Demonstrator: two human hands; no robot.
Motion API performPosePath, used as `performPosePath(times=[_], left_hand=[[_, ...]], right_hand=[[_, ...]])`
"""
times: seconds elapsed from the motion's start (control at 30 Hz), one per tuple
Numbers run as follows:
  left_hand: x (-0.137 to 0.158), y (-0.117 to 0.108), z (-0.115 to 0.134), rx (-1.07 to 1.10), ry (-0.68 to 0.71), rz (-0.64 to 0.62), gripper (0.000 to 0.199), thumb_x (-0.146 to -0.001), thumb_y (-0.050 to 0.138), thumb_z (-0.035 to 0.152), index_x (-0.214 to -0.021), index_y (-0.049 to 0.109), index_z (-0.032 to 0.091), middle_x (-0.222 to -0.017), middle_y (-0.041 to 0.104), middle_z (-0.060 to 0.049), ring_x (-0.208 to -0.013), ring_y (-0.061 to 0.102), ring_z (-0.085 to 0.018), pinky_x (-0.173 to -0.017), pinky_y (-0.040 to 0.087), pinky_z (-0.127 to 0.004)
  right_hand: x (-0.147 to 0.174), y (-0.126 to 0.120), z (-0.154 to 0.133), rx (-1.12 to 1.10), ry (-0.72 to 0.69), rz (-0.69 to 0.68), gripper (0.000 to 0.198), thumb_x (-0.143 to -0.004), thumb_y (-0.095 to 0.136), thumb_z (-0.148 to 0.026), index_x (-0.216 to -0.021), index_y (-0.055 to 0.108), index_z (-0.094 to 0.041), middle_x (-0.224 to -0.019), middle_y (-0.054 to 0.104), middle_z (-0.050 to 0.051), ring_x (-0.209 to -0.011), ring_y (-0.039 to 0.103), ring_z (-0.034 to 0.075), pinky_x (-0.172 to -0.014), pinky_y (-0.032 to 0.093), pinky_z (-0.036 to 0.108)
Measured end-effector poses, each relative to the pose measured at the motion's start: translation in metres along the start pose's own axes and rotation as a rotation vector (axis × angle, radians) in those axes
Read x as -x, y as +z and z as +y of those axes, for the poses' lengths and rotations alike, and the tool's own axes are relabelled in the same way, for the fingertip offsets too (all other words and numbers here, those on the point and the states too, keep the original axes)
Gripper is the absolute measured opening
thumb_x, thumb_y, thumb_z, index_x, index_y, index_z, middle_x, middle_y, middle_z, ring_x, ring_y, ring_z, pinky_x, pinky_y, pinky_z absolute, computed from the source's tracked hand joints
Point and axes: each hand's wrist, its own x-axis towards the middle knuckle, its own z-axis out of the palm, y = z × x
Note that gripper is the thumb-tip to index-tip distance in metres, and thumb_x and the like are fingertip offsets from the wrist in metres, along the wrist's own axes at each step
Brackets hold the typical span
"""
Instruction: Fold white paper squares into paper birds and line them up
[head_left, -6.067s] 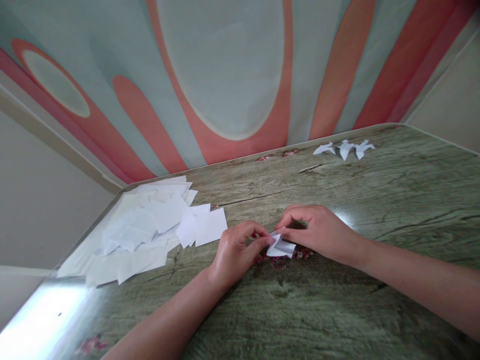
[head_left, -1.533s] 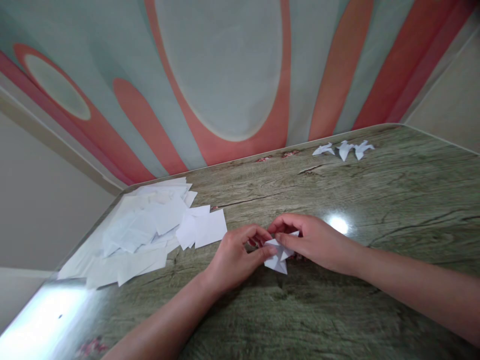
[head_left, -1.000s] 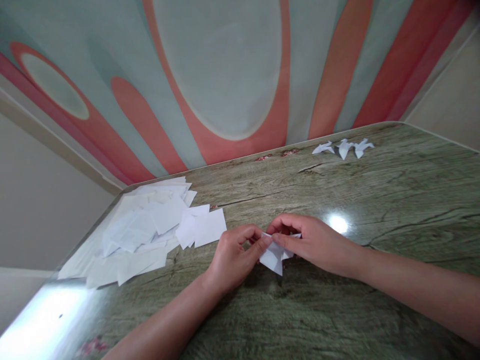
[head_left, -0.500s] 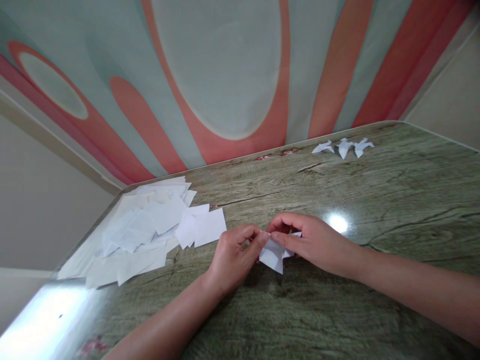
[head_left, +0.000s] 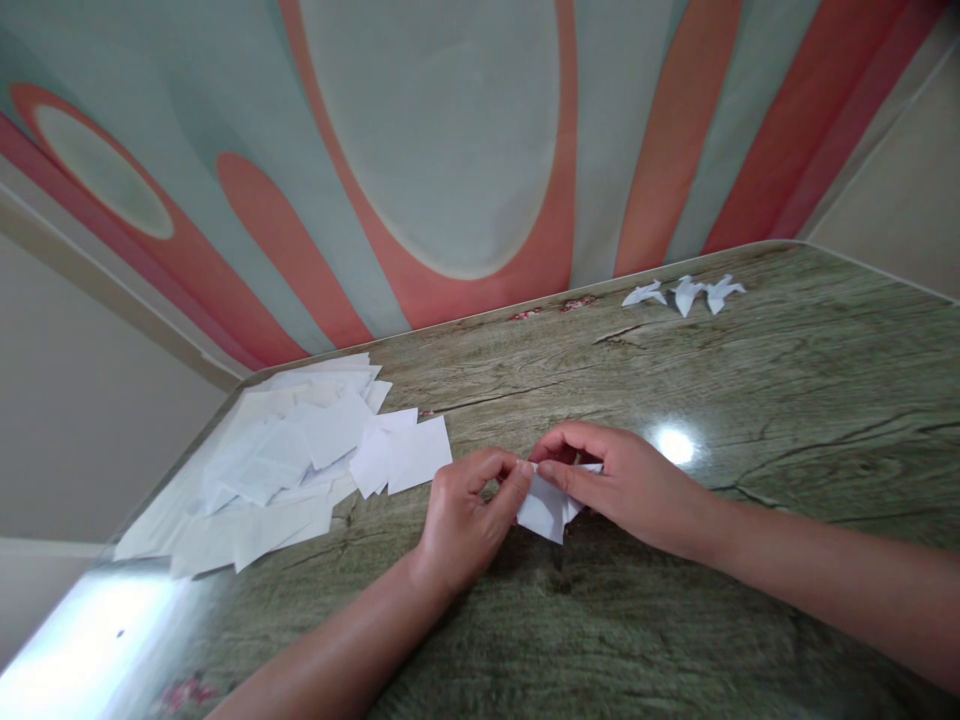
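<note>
A small piece of folded white paper [head_left: 544, 508] is held between my two hands, just above the wood-grain table. My left hand [head_left: 474, 510] pinches its upper left corner between thumb and fingers. On the other side, my right hand [head_left: 600, 475] grips the paper along its top, thumb in front and fingers behind. The right part of the paper is partly covered by that hand. Its lower point hangs free below the fingers.
Loose white paper sheets [head_left: 277, 460] lie in a spread heap at the left of the table [head_left: 675, 620]. Three folded paper birds [head_left: 685, 295] stand in a row at the back right. A patterned wall [head_left: 435, 140] rises behind the table's far edge.
Both hands keep their grip on the folded paper, with only a very slight shift of fingers and paper. The heap and the paper birds stay where they were.
</note>
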Motion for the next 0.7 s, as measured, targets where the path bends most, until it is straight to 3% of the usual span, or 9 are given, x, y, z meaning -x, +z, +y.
performPosePath(times=[0.37, 0.53, 0.7], left_hand=[[0.0002, 0.0022, 0.0008, -0.001, -0.015, 0.046, 0.024, -0.089, 0.056, 0.026, -0.069, 0.064, 0.014, -0.065, 0.063, 0.001, -0.061, 0.055, -0.010, -0.061, 0.042, -0.020], [-0.0001, 0.0017, -0.0004, 0.059, -0.053, -0.032, 0.020, -0.090, 0.055, 0.029, -0.081, 0.065, 0.016, -0.070, 0.065, 0.001, -0.061, 0.058, -0.009, -0.056, 0.043, -0.018], [0.0011, 0.0005, -0.0034, 0.046, -0.036, -0.021, 0.012, -0.091, 0.055, 0.027, -0.090, 0.063, 0.018, -0.075, 0.065, 0.002, -0.060, 0.059, -0.008, -0.053, 0.044, -0.016]], right_hand=[[0.0002, 0.0031, 0.0003, 0.007, -0.033, 0.052, 0.011, -0.088, 0.055, -0.024, -0.091, 0.065, -0.020, -0.084, 0.066, 0.000, -0.077, 0.061, 0.013, -0.067, 0.048, 0.024], [0.0004, 0.0016, 0.0017, 0.033, -0.030, 0.057, 0.010, -0.088, 0.056, -0.023, -0.090, 0.065, -0.019, -0.083, 0.066, 0.000, -0.076, 0.061, 0.013, -0.066, 0.047, 0.025], [-0.0002, 0.0009, 0.0037, 0.060, -0.031, 0.050, 0.010, -0.088, 0.057, -0.027, -0.089, 0.065, -0.020, -0.083, 0.067, -0.001, -0.076, 0.061, 0.013, -0.066, 0.046, 0.025]])
